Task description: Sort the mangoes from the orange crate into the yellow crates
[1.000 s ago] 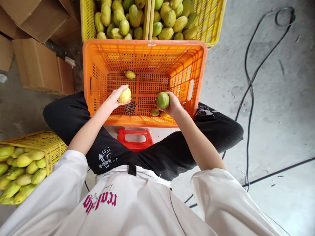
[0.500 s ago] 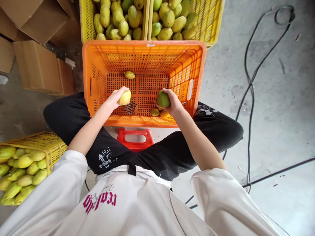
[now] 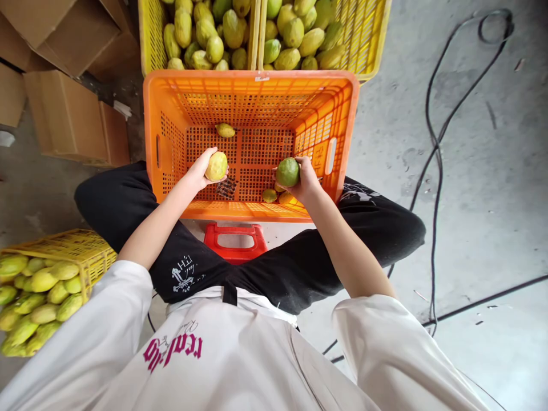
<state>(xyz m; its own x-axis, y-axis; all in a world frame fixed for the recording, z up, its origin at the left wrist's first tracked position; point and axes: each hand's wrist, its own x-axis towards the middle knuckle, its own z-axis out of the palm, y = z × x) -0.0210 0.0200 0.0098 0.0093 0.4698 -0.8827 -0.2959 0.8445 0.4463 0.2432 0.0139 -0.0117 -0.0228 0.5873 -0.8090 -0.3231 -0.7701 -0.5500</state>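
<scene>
My left hand (image 3: 199, 171) is closed around a yellow papaya (image 3: 216, 166), one rounded end facing up. A green papaya (image 3: 288, 172) rests in the grip of my right hand (image 3: 307, 180), its round end also toward me. Both hands are inside the orange crate (image 3: 252, 211), above its perforated floor. One yellow-green papaya (image 3: 225, 131) lies on that floor toward the far side. A few more small fruits (image 3: 269, 196) sit below my right hand, partly hidden by it.
Two yellow crates (image 3: 363, 40) full of papayas stand against the far side. Another yellow crate (image 3: 96, 260) lies tipped at left, papayas showing. Cardboard boxes (image 3: 64, 114) are at upper left, a black cable (image 3: 436, 148) runs over the floor, and a red stool (image 3: 235, 251) is between my legs.
Both papayas have been turned in my hands, showing more of their rounded ends. My right hand has shifted slightly right; my left stays nearly in place.
</scene>
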